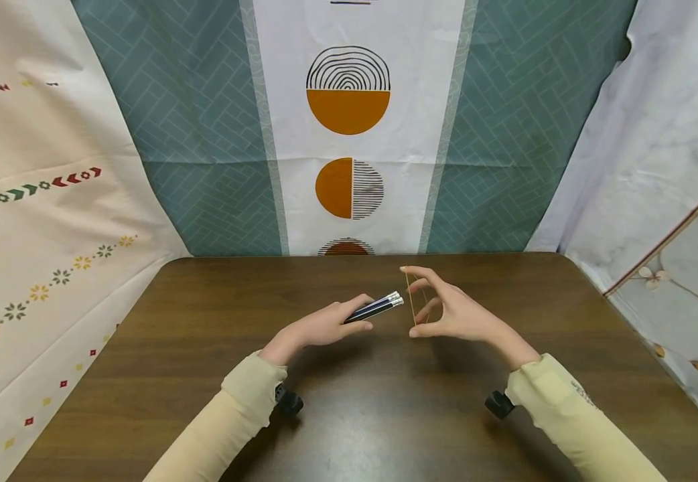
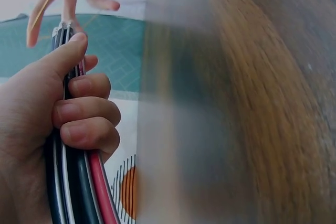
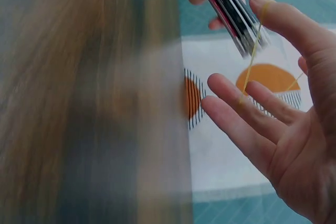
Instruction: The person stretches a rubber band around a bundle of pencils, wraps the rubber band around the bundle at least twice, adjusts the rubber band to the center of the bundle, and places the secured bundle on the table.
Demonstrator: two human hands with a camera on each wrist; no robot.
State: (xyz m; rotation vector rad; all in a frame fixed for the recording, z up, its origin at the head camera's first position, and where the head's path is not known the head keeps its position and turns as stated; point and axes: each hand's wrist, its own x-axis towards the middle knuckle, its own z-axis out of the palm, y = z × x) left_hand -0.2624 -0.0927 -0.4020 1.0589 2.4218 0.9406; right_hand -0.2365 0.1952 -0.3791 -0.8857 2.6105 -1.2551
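Observation:
My left hand [image 1: 339,320] grips a bundle of dark pencils [image 1: 379,306] with silver ends, holding it just above the brown table [image 1: 204,301] with the ends pointing right. In the left wrist view the fingers [image 2: 84,114] wrap the black, white and red pencils [image 2: 71,187]. My right hand [image 1: 439,309] is spread wide with a thin yellow rubber band [image 1: 410,298] stretched between its thumb and fingers, directly in front of the pencil ends. The right wrist view shows the rubber band [image 3: 253,56] crossing the tips of the pencils [image 3: 236,14].
Patterned cloth backdrops [image 1: 349,134] stand behind and on both sides of the table. Both forearms wear cream sleeves [image 1: 234,415], with a black wrist camera mount [image 1: 500,404] under each.

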